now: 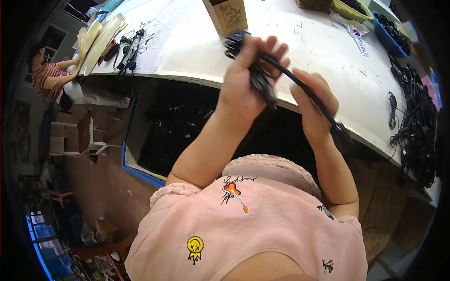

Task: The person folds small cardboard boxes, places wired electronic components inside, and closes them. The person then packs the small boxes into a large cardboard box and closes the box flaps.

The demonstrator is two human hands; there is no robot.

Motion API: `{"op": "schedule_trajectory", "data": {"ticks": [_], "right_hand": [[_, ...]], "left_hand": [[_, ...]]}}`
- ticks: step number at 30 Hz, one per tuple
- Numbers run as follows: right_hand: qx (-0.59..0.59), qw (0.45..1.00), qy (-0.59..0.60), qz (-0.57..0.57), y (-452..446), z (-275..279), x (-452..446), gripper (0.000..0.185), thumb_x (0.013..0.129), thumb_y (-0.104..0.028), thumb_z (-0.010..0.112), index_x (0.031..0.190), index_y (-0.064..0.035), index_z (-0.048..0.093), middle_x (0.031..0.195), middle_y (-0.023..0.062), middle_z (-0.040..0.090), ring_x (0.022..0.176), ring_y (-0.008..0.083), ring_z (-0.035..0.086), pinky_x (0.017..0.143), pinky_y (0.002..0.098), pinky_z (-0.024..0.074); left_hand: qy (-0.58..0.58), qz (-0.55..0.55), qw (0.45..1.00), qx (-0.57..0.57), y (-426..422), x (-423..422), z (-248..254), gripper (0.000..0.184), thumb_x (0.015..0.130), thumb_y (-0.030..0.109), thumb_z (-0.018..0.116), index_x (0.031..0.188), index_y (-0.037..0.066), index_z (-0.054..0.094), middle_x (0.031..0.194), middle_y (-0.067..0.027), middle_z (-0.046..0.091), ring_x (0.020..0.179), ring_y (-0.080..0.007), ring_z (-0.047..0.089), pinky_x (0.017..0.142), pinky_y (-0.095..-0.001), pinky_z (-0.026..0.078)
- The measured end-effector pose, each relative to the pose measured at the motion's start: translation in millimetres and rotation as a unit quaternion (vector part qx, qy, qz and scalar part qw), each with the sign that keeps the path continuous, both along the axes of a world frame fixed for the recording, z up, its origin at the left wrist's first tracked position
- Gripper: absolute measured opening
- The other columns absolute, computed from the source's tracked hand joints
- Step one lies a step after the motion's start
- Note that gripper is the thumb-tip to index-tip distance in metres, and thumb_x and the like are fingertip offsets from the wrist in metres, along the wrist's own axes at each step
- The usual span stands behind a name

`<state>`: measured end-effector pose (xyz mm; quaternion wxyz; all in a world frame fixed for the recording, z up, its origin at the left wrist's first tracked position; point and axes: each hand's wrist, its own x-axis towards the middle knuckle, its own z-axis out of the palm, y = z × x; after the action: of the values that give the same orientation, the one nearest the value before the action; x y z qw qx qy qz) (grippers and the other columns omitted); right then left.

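A black power cable (282, 69) stretches between my two hands above the near edge of the white table (187, 51). My left hand (241, 86) is closed round one part of it, its thumb against a black plug-like end (236, 41). A folded black length hangs below the left palm, blurred by motion. My right hand (316, 100) grips the cable farther along, between thumb and fingers. Another dark end (341, 133) dangles under the right hand, too blurred to make out. Just beyond the left hand stands a brown printed cardboard box (228, 18).
Bundled black cables (417, 117) lie along the table's right end. A blue basket (393, 35) and a yellow basket (349, 10) hold small black parts. Below the table edge is a blue-rimmed bin (145, 175) with dark contents. A person (49, 79) works at the far left.
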<state>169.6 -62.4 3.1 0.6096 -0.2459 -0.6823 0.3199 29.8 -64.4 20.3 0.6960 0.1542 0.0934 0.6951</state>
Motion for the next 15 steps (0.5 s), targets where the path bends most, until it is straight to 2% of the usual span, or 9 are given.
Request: {"op": "schedule_trajectory", "data": {"ticks": [2,3,6,7,10,12,14,15], "right_hand": [[0.024,0.998,0.040,0.045,-4.2,-17.2,14.8,0.024,0.075,-0.004,0.068,0.098,0.0003,0.063,0.073,0.0039,0.057,0.067,0.0109,0.051,0.060,0.0213,0.0398],[0.004,0.995,0.069,0.077,-6.8,-21.2,18.0,0.024,0.076,-0.005,0.067,0.100,-0.0004,0.062,0.073,0.0042,0.058,0.066,0.0113,0.053,0.059,0.0212,0.0397],[-0.007,0.985,0.138,0.105,-11.2,-24.1,12.9,0.022,0.076,-0.006,0.067,0.097,-0.0013,0.063,0.073,0.0060,0.059,0.065,0.0128,0.054,0.057,0.0227,0.0404],[-0.002,0.992,0.098,0.076,-12.2,-23.3,12.1,0.021,0.075,-0.006,0.068,0.095,-0.0016,0.063,0.072,0.0063,0.059,0.064,0.0139,0.055,0.057,0.0235,0.0408],[0.043,0.999,-0.031,0.004,-11.1,-6.2,12.9,0.017,0.073,-0.009,0.070,0.087,-0.0026,0.063,0.069,0.0070,0.060,0.061,0.0179,0.056,0.056,0.0263,0.0418],[0.108,0.986,-0.126,-0.024,-8.0,17.1,11.7,0.015,0.071,-0.012,0.071,0.081,-0.0034,0.063,0.066,0.0072,0.059,0.058,0.0215,0.055,0.055,0.0289,0.0425],[0.139,0.956,-0.242,-0.091,-7.0,41.4,4.0,0.018,0.072,-0.022,0.068,0.070,-0.0057,0.061,0.060,0.0068,0.057,0.053,0.0256,0.054,0.053,0.0332,0.0423],[0.125,0.944,-0.291,-0.090,-6.3,48.8,-0.3,0.020,0.074,-0.025,0.066,0.068,-0.0061,0.061,0.059,0.0071,0.057,0.054,0.0254,0.055,0.052,0.0332,0.0429]], "left_hand": [[-0.050,-0.025,0.996,0.072,11.7,-16.3,-4.7,0.020,0.091,0.025,0.047,0.089,0.007,0.055,0.092,-0.0039,0.063,0.102,-0.0240,0.056,0.099,-0.0445,0.035],[-0.055,0.014,0.998,0.032,10.3,-16.1,1.3,0.018,0.091,0.024,0.046,0.087,0.008,0.053,0.079,-0.0017,0.060,0.084,-0.0189,0.059,0.092,-0.0389,0.041],[-0.126,-0.018,0.991,0.028,10.4,-9.1,-7.5,0.019,0.092,0.025,0.045,0.088,0.007,0.049,0.067,0.0004,0.049,0.066,-0.0136,0.051,0.078,-0.0313,0.044],[-0.110,0.038,0.993,-0.018,6.7,-4.2,-0.9,0.020,0.092,0.027,0.045,0.090,0.006,0.046,0.063,0.0012,0.040,0.058,-0.0113,0.041,0.068,-0.0262,0.042],[0.067,0.161,0.985,0.002,1.6,-2.6,0.1,0.021,0.093,0.027,0.045,0.089,0.007,0.044,0.064,0.0011,0.039,0.059,-0.0101,0.042,0.066,-0.0262,0.041],[0.165,0.185,0.969,-0.020,-4.5,7.3,1.6,0.026,0.091,0.031,0.046,0.090,0.006,0.043,0.065,0.0010,0.039,0.058,-0.0095,0.039,0.061,-0.0268,0.040],[0.262,0.206,0.942,-0.039,-11.1,17.3,3.3,0.032,0.090,0.036,0.048,0.091,0.005,0.042,0.066,0.0009,0.038,0.057,-0.0088,0.037,0.057,-0.0273,0.039],[0.251,0.165,0.954,0.011,-13.4,15.6,0.1,0.038,0.089,0.042,0.047,0.096,0.005,0.043,0.072,0.0006,0.041,0.063,-0.0093,0.039,0.062,-0.0265,0.040]]}}
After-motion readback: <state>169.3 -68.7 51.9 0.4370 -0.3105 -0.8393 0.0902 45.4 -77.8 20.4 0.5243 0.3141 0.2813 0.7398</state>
